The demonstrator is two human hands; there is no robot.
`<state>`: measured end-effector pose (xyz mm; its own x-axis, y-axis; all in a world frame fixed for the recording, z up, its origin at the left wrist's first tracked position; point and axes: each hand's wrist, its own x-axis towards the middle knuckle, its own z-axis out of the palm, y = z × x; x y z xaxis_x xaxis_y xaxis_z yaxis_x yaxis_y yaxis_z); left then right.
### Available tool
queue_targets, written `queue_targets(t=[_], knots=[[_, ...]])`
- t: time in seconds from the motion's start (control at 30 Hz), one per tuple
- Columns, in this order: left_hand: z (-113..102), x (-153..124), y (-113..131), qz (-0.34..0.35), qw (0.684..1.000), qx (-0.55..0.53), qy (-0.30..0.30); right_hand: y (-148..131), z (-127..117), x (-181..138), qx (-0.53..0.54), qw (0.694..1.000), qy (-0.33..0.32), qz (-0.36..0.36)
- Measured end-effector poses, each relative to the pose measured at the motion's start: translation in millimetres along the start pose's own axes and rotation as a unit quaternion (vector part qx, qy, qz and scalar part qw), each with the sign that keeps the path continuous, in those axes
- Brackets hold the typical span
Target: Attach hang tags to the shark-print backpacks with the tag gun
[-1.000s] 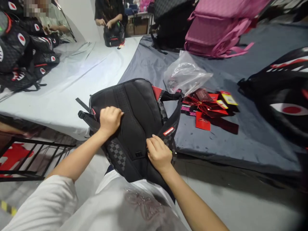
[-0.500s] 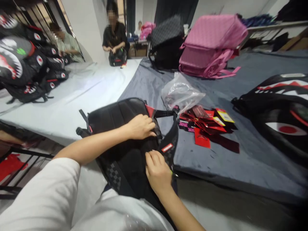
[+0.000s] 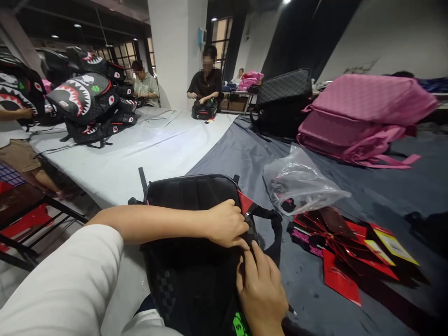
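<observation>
Two hands at backpack (image 3: 189,196) strap (image 3: 278,228): left hand (image 3: 227,224) fingers clamp it, right hand (image 3: 262,289) fingers together, grip unclear. Loose tags (image 3: 343,247) lie beside, seemingly none attached.

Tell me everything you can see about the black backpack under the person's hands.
The black backpack lies back panel up at the near edge of the table, its lower end hanging off toward the person. It looks like padded fabric with a grey checkered strip, a red triangular patch at the top corner, black straps and a green mark low down. The left hand closes on its top right corner; the right hand touches it just below.
</observation>
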<state>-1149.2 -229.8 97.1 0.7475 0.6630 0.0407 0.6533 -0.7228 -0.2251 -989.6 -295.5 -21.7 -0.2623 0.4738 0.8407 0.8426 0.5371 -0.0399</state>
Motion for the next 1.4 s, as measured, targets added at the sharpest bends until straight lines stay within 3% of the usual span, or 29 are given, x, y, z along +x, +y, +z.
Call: queue_targets(t=[0.1,0.2,0.33,0.4,0.5,0.57,0.63,0.7,0.8,0.93,0.97,1.03,1.1,1.17,1.27,1.4], knots=[[3,0,-11,0.042,0.999,-0.007,0.005,3,2,-1,0.006,1.0,0.001,-0.004],[-8,-12,-38,0.061,0.998,0.016,0.008,5,3,-4,0.02,1.0,-0.005,-0.002],[-37,-39,-75,0.009,0.996,0.079,0.028,12,5,-8,0.042,0.999,-0.003,0.003],[-42,-47,-77,-0.034,0.995,0.079,0.04,16,0,-6,0.069,0.997,-0.015,0.013],[-30,-50,-58,-0.065,0.996,0.015,0.059,23,-26,11,0.179,0.98,-0.033,0.081],[-19,-47,-42,-0.059,0.995,-0.036,0.076,25,-53,35,0.282,0.94,-0.006,0.19],[-13,-42,-28,-0.036,0.993,-0.072,0.09,24,-74,66,0.387,0.867,0.059,0.308],[-12,-36,-17,-0.012,0.991,-0.095,0.094,22,-82,93,0.437,0.829,0.113,0.33],[-15,-32,-1,0.001,0.992,-0.094,0.089,17,-68,106,0.482,0.79,0.103,0.365],[-14,-36,15,-0.021,0.989,-0.109,0.103,10,-35,80,0.569,0.702,0.074,0.421],[-13,-37,15,-0.023,0.985,-0.128,0.11,8,-30,71,0.571,0.699,0.074,0.424],[-9,-39,13,-0.016,0.976,-0.175,0.125,6,-27,57,0.543,0.72,0.076,0.425],[-5,-39,7,-0.004,0.966,-0.223,0.133,4,-32,49,0.504,0.742,0.077,0.436],[-2,-40,2,0.005,0.956,-0.258,0.137,2,-41,45,0.492,0.742,0.069,0.45],[2,-40,4,0.004,0.953,-0.265,0.148,2,-55,45,0.503,0.735,0.006,0.455],[8,-42,20,-0.024,0.96,-0.225,0.165,5,-62,45,0.46,0.76,-0.088,0.45]])
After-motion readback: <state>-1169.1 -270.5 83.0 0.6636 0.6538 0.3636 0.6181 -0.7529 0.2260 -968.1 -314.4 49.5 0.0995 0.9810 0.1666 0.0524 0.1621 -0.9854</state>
